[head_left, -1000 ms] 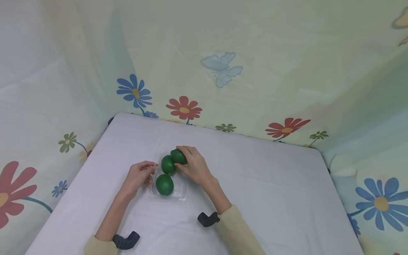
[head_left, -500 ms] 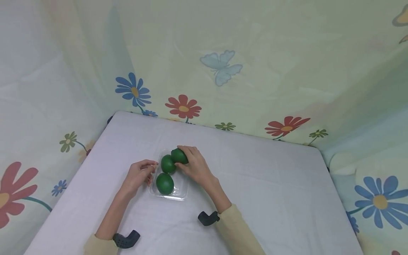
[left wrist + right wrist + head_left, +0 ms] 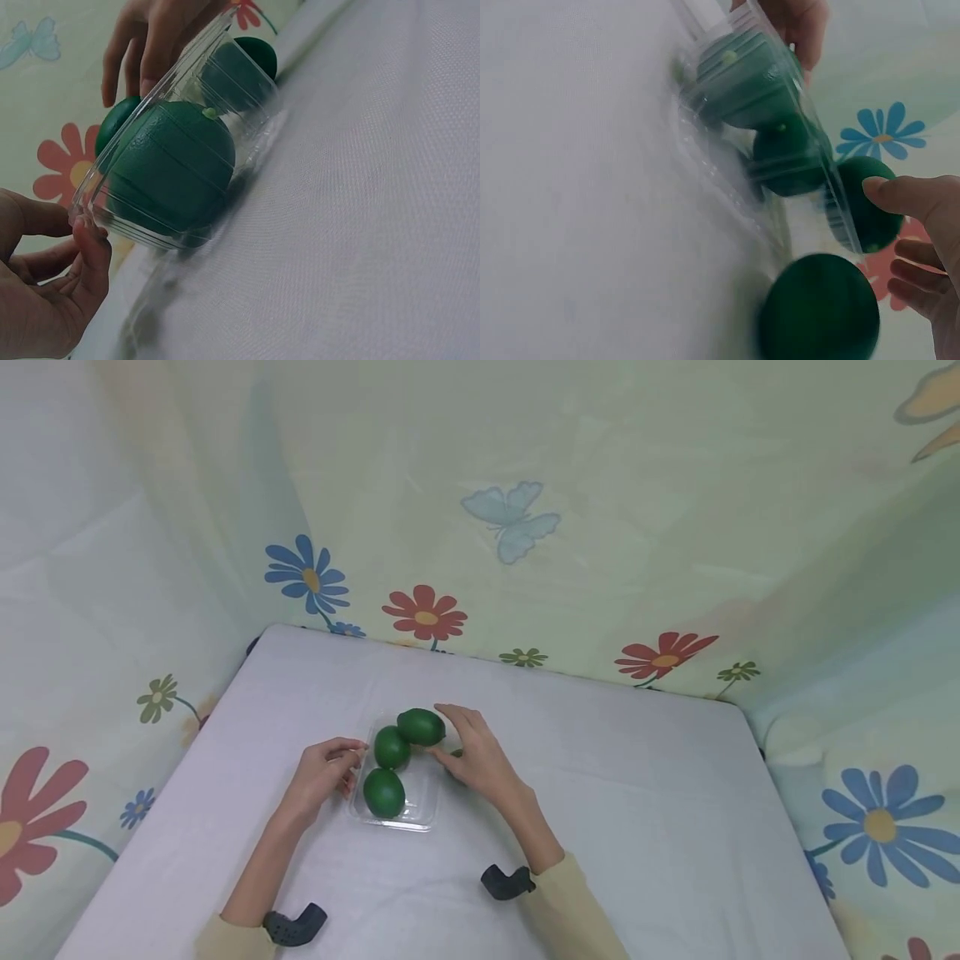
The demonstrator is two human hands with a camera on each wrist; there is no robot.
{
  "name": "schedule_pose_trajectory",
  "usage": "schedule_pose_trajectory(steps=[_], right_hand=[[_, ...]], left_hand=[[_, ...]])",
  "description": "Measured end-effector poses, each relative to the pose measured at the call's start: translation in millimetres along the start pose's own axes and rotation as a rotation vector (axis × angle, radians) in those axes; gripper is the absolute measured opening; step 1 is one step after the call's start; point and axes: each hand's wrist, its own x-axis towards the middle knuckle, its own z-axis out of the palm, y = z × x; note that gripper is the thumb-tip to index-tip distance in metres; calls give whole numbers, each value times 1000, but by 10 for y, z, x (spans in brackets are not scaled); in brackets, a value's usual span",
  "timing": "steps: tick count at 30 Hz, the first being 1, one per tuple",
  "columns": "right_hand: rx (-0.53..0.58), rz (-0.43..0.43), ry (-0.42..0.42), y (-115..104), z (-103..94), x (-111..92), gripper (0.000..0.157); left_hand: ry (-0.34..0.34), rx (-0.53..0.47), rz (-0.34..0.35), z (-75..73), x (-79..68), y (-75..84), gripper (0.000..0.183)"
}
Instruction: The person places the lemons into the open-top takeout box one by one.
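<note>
A clear plastic box (image 3: 420, 814) stands on the table, its rim pinched at the left side by my left hand (image 3: 318, 774). Inside it lie a front lime (image 3: 384, 792) and a middle lime (image 3: 392, 747). The far lime (image 3: 421, 727) rests at the back right corner, over the rim. Around the far lime my right hand (image 3: 480, 760) has its fingers spread, with the thumb (image 3: 885, 193) close against it; whether they touch is unclear. One more lime (image 3: 819, 307) sits on the table outside the box, mostly hidden under the right hand in the head view.
The white-covered table (image 3: 622, 810) extends right and forward of the box. A flowered curtain (image 3: 600, 527) hangs behind and at both sides. Each wrist carries a dark camera mount, the left mount (image 3: 296, 925) and the right mount (image 3: 507, 882).
The fingers of my right hand have spread and drawn back to the right, uncovering the far lime. The outside lime has come partly into view. The left hand keeps its place.
</note>
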Motion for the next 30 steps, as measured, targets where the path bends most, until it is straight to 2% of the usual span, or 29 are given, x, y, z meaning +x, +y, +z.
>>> schedule_pose_trajectory(steps=[4, 10, 15, 22, 30], right_hand=[[-9, -6, 43, 98, -125, -148, 68], [-24, 33, 76, 238, -300, -426, 66], [-17, 62, 88, 375, -356, -635, 66], [35, 208, -46, 533, -173, -703, 74], [51, 209, -90, 417, 38, -596, 75]], left_hand=[[-1, 3, 1, -13, -2, -6, 35], [4, 3, -5, -36, 2, -4, 34], [-1, -5, -2, -58, -3, 12, 34], [-1, -14, 1, -85, -6, 13, 35], [-12, -22, 1, -27, 7, -5, 34]])
